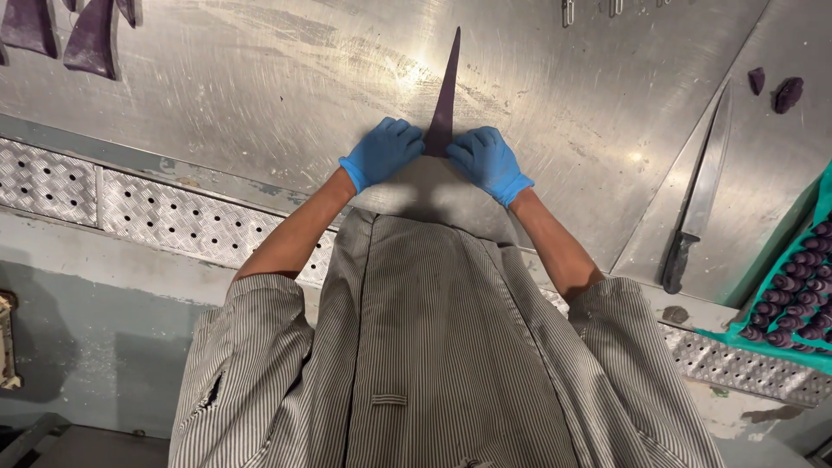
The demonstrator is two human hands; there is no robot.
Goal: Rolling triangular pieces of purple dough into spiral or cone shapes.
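A long, narrow triangle of dark purple dough (445, 91) lies flat on the steel worktable (260, 95), its tip pointing away from me. My left hand (382, 152) and my right hand (489, 161), both in blue gloves, press on the wide near end of the triangle from either side. The fingers of both hands curl over that end, which is partly hidden beneath them.
A large knife (700, 195) with a black handle lies on the table at right. A teal tray (790, 299) with several rolled purple pieces sits at the right edge. More purple dough triangles (87, 35) lie top left, small scraps (784, 91) top right. My striped coat fills the foreground.
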